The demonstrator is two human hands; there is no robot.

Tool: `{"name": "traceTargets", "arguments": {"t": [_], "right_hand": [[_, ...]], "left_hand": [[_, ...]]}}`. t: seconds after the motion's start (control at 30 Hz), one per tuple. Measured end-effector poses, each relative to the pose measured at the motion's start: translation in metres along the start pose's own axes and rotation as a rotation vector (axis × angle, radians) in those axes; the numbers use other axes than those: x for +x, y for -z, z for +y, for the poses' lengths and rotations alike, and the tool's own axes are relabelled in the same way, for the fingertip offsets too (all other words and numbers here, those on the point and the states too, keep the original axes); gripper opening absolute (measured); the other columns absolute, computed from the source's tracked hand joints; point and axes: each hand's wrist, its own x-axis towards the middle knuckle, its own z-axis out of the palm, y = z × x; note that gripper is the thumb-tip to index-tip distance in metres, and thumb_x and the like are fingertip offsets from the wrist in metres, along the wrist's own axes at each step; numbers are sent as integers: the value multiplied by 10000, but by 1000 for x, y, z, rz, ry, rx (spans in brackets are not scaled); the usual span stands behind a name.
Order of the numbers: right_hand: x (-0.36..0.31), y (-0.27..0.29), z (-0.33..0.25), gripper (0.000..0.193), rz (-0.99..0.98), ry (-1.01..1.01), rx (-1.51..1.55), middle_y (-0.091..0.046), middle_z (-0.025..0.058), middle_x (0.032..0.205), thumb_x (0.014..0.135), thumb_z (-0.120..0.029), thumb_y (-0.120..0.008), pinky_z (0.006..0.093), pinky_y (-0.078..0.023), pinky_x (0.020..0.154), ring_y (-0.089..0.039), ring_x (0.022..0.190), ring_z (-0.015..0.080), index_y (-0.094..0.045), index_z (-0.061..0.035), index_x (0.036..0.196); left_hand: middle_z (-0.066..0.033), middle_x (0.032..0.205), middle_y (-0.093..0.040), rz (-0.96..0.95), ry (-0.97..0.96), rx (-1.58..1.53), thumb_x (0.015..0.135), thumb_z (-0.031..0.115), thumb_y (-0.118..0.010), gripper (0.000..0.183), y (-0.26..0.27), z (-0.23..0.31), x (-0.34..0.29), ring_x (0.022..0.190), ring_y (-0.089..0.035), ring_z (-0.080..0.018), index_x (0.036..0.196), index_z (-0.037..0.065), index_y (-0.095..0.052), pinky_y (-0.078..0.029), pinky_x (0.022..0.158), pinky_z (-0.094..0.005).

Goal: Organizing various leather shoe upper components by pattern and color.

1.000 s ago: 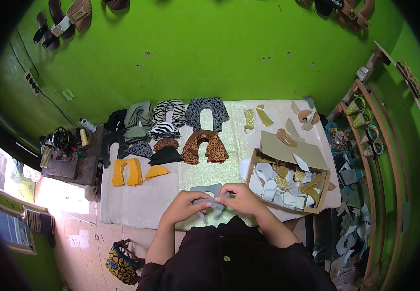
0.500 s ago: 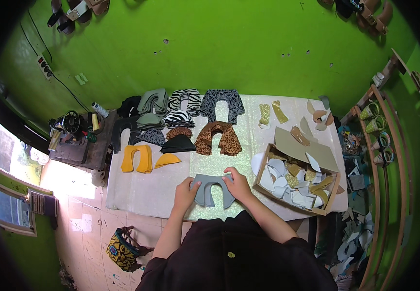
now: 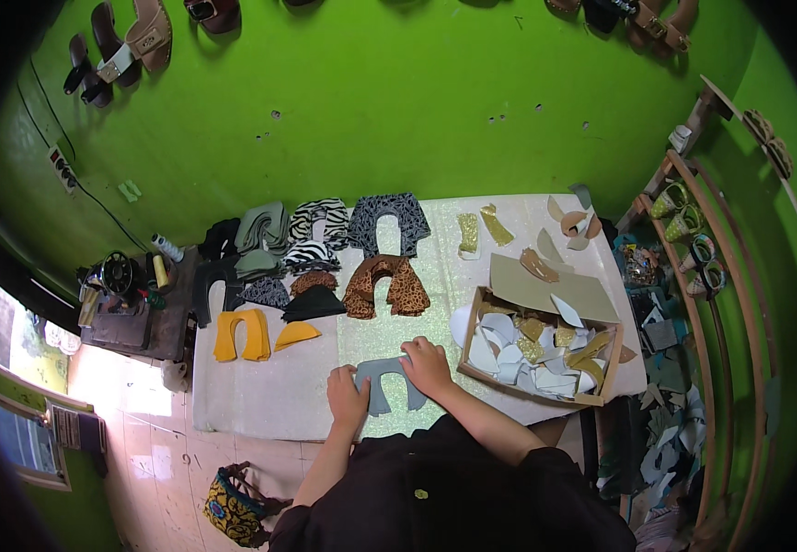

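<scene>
At the near edge of the table, grey arch-shaped pieces lie in a stack, with their open ends toward me. My left hand is pressed along the stack's left leg, fingers close together. On the opposite side my right hand grips the upper right of the arch, its fingers curled over the edge. Farther left are yellow arch pieces and a yellow wedge-shaped piece. Beyond my hands stands a leopard-print arch stack, with black wedge pieces beside it.
A cardboard box full of white and gold scraps sits to the right, its flap raised. Zebra-print pieces and patterned grey arches lie at the back. A sewing machine stands left; a wooden rack holds sandals at right.
The grey pieces, spread and tilted before, now lie flatter and more evenly stacked. My hands have lowered them toward the tabletop, and the left hand has flattened along their side. The view has shifted.
</scene>
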Motion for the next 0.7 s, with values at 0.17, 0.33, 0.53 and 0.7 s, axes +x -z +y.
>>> {"name": "traceTargets", "arguments": {"t": [0.17,0.33,0.53,0.7], "right_hand": [[-22,-8,-1,400,96,133,-146,-459,129,1274,824,-278,-582,504,-344,911,-426,1195,297,-515,-133,1191],[-38,-21,4,519,-120,137,-247,-330,119,1419,865,-274,-520,577,-247,1018,-308,1321,273,-372,-159,1349],[-41,-25,9,496,-66,147,-289,-345,84,1417,900,-282,-479,614,-224,1005,-330,1308,261,-353,-189,1371],[-41,-31,4,478,-26,111,-286,-352,80,1414,912,-298,-458,631,-206,1004,-331,1305,277,-356,-187,1366]], "left_hand": [[-222,1226,-474,63,-422,-80,741,202,-666,498,-7,22,-1,1137,-447,-377,1201,68,-533,-352,963,-430],[-172,1313,-448,-71,-425,38,871,129,-487,385,-29,12,3,1223,-411,-354,1255,131,-518,-308,981,-517],[-134,1312,-473,2,-426,97,885,156,-472,362,-38,6,4,1241,-409,-321,1243,130,-525,-296,995,-532],[-108,1280,-498,40,-396,87,878,162,-487,354,-38,4,3,1221,-430,-282,1227,132,-538,-309,986,-515]]}}
